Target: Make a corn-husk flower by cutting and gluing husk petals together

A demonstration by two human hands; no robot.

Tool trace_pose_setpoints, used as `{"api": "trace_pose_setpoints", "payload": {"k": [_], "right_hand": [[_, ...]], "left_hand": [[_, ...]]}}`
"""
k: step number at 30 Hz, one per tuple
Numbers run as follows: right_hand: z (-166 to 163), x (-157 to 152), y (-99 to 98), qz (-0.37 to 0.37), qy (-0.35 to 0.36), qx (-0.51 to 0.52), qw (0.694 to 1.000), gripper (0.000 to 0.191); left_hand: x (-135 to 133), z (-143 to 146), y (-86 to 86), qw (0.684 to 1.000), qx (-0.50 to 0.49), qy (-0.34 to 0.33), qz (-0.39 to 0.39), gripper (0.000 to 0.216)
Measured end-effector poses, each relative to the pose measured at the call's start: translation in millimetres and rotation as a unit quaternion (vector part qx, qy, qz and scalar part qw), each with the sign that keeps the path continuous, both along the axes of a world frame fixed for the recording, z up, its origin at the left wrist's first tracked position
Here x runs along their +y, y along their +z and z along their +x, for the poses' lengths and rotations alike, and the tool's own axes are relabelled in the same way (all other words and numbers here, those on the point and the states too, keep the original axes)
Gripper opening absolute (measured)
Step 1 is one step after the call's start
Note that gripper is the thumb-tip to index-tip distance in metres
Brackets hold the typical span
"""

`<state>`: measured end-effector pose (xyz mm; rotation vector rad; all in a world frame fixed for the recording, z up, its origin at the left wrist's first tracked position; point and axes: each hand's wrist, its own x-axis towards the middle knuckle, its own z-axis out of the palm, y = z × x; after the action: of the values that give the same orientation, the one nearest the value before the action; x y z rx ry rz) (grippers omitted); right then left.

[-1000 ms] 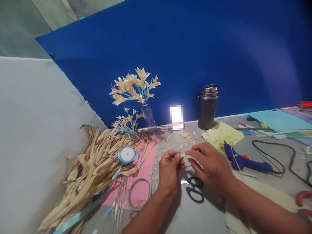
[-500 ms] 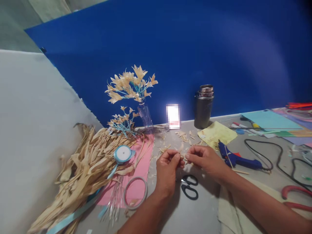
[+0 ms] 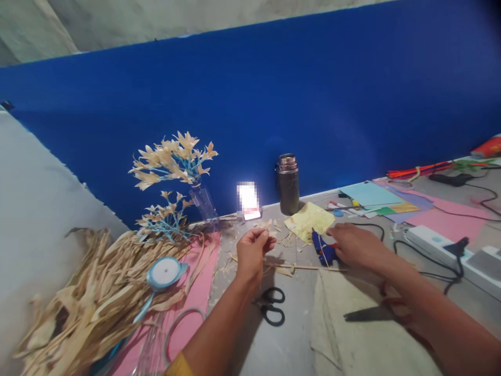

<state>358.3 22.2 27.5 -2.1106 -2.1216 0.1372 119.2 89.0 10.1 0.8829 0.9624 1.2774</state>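
Observation:
My left hand (image 3: pixel 252 253) is closed in a pinch, with a small pale corn-husk petal (image 3: pixel 268 224) poking up from the fingertips. My right hand (image 3: pixel 354 243) lies over the handle of a blue glue gun (image 3: pixel 321 249), its fingers curled round it; the hand hides most of the handle. Black-handled scissors (image 3: pixel 273 315) rest on the grey table just below my left hand. Between the hands a thin tan stick (image 3: pixel 305 267) lies across the table among husk scraps. Behind the gun is a yellow paper (image 3: pixel 309 222) with bits on it.
Dried husks (image 3: pixel 78 297) and a ribbon roll (image 3: pixel 165 273) cover the left side. Husk flowers (image 3: pixel 172 162) stand in a clear bottle (image 3: pixel 204 206). A dark flask (image 3: pixel 288 188) and a bright phone (image 3: pixel 249 201) stand at the back. A power strip (image 3: pixel 430 243) lies right.
My right hand has left the left hand's fingertips and moved right onto the glue gun. The view has swung to the right, bringing in the power strip and a second pair of scissors.

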Motion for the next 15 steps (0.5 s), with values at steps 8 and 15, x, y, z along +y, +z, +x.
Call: {"api": "trace_pose_setpoints", "payload": {"k": [8, 15], "right_hand": [[9, 0, -44.1, -0.002, 0.011, -0.034, 0.999, 0.033], [29, 0, -46.0, 0.017, 0.002, 0.052, 0.999, 0.039]], "left_hand": [[71, 63, -28.1, 0.999, 0.042, -0.006, -0.029, 0.026], [98, 77, -53.8, 0.994, 0.091, -0.023, -0.057, 0.024]]}}
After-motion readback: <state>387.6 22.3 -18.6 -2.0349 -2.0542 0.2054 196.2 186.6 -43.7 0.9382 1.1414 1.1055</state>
